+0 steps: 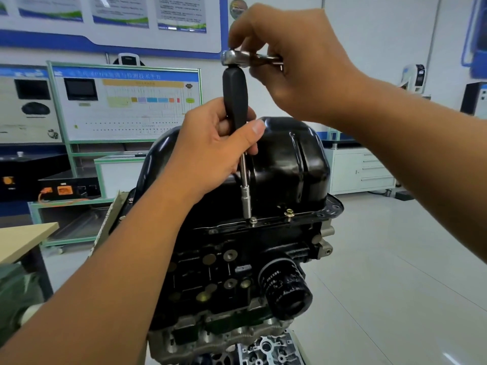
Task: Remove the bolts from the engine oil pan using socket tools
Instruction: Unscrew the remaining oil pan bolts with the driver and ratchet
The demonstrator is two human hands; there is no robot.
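Note:
An upturned engine carries a glossy black oil pan [292, 156] on top. A socket driver stands upright over the pan's near flange: black handle [235, 96], chrome shaft and socket [247, 204], the socket's tip right above a silver bolt [253, 220]. My left hand [210, 154] grips the lower handle and the top of the shaft. My right hand [295, 61] holds a chrome ratchet [234, 58] fitted on the handle's top end. A brass-coloured bolt [289, 213] stands raised on the flange to the right.
The black engine block [224, 272] with its oil filter [287, 291] fills the lower middle. A wooden table corner [23, 241] lies at the left. Training display boards [126, 101] stand behind, a white drawer cabinet [361, 169] at the right, and tiled floor [395, 272] beyond.

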